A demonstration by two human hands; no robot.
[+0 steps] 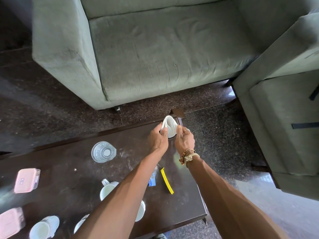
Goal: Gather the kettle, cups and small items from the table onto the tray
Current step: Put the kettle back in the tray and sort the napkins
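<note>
A grey-green fabric sofa point(155, 49) fills the top of the frame. Below it, a dark glossy wooden table point(69, 169) carries a pink lidded plastic box point(26, 180) at left, a clear drinking glass point(103, 152) and a white ceramic mug point(107, 188). At the table's far corner, just right of centre, the left hand point(159, 140) and right hand point(183, 140) both pinch a soft white folded bundle point(170, 125). No tray or kettle shows. So near the edge, a loose pinch could drop the bundle to the floor, and the low forearms might knock the mugs.
</note>
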